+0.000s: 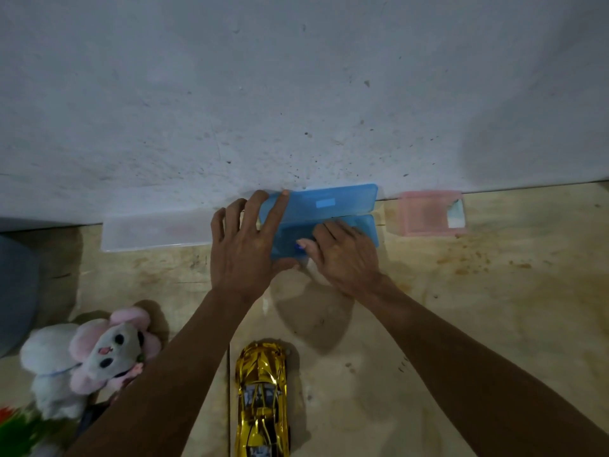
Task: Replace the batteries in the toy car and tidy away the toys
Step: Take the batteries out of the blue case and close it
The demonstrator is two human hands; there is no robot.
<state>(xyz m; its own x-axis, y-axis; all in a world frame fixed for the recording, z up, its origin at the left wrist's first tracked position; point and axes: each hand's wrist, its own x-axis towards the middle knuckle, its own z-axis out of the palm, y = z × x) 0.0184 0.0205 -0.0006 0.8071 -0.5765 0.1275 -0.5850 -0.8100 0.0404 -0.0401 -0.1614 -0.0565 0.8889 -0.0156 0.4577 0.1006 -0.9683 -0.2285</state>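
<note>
A blue plastic case (333, 206) lies open against the wall, its lid leaning up on the wall. My left hand (245, 245) rests on the case's left end, index finger along the lid edge. Inside the case's lower half, my right hand (342, 255) pinches a small blue-tipped object (299, 246) between its fingertips; what it is cannot be told. The shiny gold toy car (262, 400) stands on the floor between my forearms, nose pointing toward the case.
A clear plastic box (155, 230) sits left of the blue case, and a pink translucent box (428, 212) to its right, both against the wall. A grey-and-pink plush mouse (95, 357) lies at the lower left beside a green toy (16, 430).
</note>
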